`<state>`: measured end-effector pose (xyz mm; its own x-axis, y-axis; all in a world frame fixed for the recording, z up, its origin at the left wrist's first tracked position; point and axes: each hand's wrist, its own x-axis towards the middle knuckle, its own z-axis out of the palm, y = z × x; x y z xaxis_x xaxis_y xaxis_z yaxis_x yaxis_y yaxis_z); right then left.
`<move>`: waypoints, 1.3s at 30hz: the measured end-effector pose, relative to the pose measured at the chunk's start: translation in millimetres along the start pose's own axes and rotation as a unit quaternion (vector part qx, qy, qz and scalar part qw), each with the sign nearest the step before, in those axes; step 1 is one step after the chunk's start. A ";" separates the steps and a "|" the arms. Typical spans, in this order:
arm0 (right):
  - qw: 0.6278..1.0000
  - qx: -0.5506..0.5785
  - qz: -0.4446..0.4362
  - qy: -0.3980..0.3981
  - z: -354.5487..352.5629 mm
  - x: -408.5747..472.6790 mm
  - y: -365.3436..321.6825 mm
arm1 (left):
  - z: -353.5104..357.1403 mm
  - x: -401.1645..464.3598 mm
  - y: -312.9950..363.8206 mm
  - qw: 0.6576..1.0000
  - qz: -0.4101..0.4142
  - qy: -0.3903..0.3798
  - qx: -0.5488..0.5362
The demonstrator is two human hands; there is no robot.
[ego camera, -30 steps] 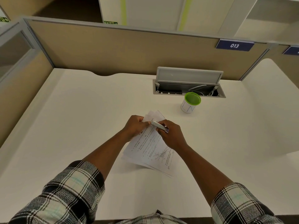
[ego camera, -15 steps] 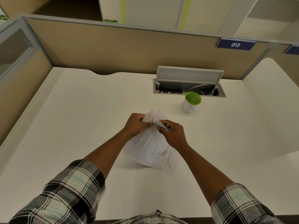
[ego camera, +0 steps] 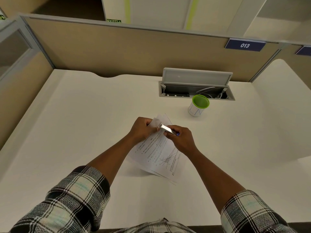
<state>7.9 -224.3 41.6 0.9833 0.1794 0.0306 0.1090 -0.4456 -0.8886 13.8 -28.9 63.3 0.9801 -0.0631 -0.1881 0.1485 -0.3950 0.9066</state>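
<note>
The place is an office or study hall divided into cubicles. Beige partition panels (ego camera: 134, 47) fence a white desk (ego camera: 84, 115), a blue plate (ego camera: 244, 45) numbers the seat 013, an open cable hatch (ego camera: 195, 94) sits in the top, and printed sheets (ego camera: 156, 153) are in hand above it.

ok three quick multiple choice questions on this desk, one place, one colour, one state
1. Where on the desk does the cup stand?
A) just in front of the open cable box
B) inside it
C) at its left edge

2. The cup's rim is:
A) blue
B) green
C) red

3. The right hand:
A) lies flat
B) holds the cup
C) grips a small silver stapler at the papers' corner

Answers: 1 A, it stands before the box; 2 B, bright green rim; 3 C, fingers curl round the stapler.
</note>
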 end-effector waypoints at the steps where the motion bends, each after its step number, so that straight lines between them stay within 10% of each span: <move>1: 1.000 0.003 0.002 -0.001 -0.2 0.1 -0.3 | -0.3 0.1 0.3 1.000 0.002 0.000 -0.001; 39: 0.998 -0.067 -0.003 -0.018 -7.1 3.3 2.1 | -9.5 14.1 -5.1 0.997 -0.078 -0.003 -0.020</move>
<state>12.4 -231.0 43.1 0.9770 0.2123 0.0184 0.1365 -0.5569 -0.8193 28.1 -19.1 59.7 0.9439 -0.0098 -0.3300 0.3041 -0.3637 0.8805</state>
